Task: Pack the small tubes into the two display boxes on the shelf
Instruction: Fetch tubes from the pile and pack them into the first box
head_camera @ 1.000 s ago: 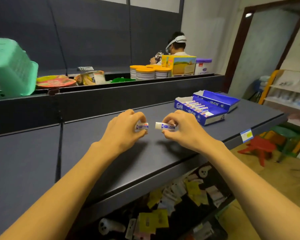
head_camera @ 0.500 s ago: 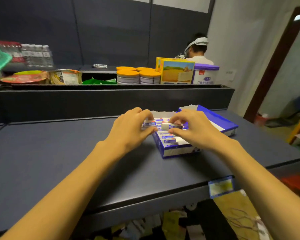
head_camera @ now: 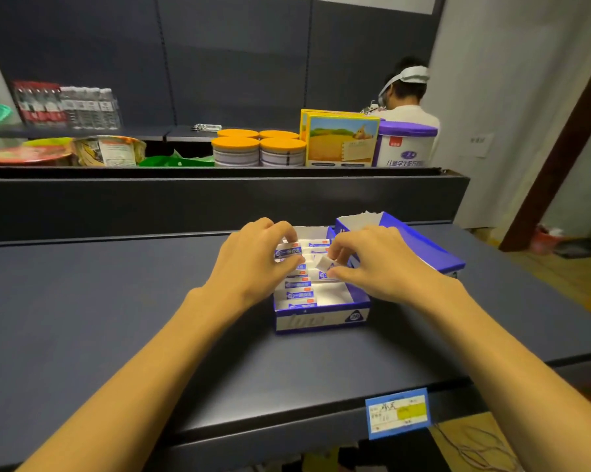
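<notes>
Working outward from the near display box, the price tag is hanging off the shelf edge in front of it, toward you and a little right. Over the box, your left hand is pinching one small tube between thumb and curled fingers, label up, above the left column of packed tubes. Your right hand is gripping a second tube, tilted end-first toward the box's right column, which is sitting partly bare at its near end.

To seat them well, you are probably wanting to level each tube with its neighbours before letting go, label facing up, and slide it snug against the last one so no gap is opening. Lowering the tilted one flat first should keep it from wedging crosswise.

Just behind and right of the near box, the second display box is waiting; how full it is cannot be told. Farther back, orange-lidded tins and another person are sitting beyond the divider.
</notes>
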`<state>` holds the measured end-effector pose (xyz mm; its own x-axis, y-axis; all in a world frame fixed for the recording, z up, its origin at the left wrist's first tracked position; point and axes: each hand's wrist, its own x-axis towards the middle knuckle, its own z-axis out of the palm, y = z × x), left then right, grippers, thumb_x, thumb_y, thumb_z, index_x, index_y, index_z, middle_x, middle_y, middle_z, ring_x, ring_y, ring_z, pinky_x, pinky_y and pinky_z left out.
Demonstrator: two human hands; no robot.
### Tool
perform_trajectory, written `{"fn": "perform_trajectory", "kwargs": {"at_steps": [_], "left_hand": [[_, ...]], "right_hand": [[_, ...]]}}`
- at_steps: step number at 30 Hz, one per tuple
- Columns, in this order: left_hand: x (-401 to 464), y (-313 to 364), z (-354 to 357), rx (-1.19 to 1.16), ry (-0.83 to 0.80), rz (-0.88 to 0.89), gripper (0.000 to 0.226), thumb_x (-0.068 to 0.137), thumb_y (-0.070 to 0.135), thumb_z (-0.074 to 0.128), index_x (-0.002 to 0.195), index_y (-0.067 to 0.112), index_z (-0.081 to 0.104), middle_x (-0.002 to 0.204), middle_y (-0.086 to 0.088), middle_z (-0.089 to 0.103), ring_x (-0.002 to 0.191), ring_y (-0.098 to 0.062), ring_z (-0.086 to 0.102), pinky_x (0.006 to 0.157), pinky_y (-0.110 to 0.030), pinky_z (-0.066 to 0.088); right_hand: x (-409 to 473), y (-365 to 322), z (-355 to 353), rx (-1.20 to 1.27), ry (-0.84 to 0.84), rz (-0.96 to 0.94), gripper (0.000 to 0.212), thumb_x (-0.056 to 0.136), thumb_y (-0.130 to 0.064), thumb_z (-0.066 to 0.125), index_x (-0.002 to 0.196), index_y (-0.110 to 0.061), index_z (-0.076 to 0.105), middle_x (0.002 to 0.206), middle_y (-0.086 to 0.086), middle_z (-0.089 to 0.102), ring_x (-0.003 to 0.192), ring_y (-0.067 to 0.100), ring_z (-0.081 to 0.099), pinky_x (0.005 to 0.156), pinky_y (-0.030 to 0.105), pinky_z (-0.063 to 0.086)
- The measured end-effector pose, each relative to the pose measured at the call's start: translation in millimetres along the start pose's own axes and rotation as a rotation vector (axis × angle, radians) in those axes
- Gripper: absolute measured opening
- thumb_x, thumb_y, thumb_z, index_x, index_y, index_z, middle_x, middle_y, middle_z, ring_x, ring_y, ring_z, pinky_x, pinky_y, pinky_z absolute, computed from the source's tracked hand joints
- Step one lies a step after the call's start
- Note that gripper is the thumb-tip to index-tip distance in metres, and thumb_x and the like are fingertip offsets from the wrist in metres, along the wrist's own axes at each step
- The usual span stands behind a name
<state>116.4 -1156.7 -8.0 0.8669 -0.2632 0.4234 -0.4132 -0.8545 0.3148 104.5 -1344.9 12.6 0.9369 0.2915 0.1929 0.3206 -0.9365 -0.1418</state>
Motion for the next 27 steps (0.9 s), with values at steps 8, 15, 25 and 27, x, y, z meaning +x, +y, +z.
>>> {"fn": "perform_trajectory", "kwargs": {"at_steps": [8, 15, 25, 27], "left_hand": [[-3, -5, 9, -0.032, 0.034, -0.039, 0.028, 0.085, 0.041, 0.064, 0.109, 0.027, 0.059, 0.115, 0.006, 0.059, 0.101, -0.011, 0.052, 0.075, -0.021, 0.038], [-2, -6, 14, -0.049, 0.041, -0.067, 0.028, 0.085, 0.043, 0.064, 0.109, 0.029, 0.059, 0.116, 0.006, 0.059, 0.104, -0.012, 0.053, 0.084, -0.028, 0.045], [-3, -6, 12, -0.05, 0.011, -0.072, 0.031, 0.085, 0.044, 0.064, 0.112, 0.029, 0.059, 0.12, 0.006, 0.059, 0.107, -0.012, 0.052, 0.086, -0.028, 0.045], [-3, -6, 12, -0.052, 0.009, -0.073, 0.032, 0.085, 0.044, 0.064, 0.112, 0.029, 0.059, 0.121, 0.006, 0.058, 0.108, -0.012, 0.052, 0.087, -0.028, 0.045]], "right_hand": [[6, -8, -3, -0.202, -0.046, -0.071, 0.028, 0.09, -0.039, 0.06, 0.118, -0.034, 0.058, 0.126, -0.004, 0.058, 0.116, 0.017, 0.045, 0.095, 0.035, 0.033], [5, -13, -1, -0.236, -0.036, -0.086, 0.027, 0.09, -0.037, 0.061, 0.116, -0.03, 0.063, 0.127, -0.002, 0.056, 0.117, 0.019, 0.044, 0.092, 0.033, 0.032], [8, -18, 1, -0.267, -0.054, -0.08, 0.026, 0.089, -0.035, 0.063, 0.114, -0.028, 0.064, 0.125, 0.0, 0.058, 0.116, 0.02, 0.044, 0.093, 0.033, 0.032], [8, -17, 4, -0.248, -0.068, -0.064, 0.027, 0.087, -0.036, 0.065, 0.113, -0.027, 0.064, 0.124, 0.001, 0.059, 0.117, 0.019, 0.045, 0.095, 0.032, 0.033]]}}
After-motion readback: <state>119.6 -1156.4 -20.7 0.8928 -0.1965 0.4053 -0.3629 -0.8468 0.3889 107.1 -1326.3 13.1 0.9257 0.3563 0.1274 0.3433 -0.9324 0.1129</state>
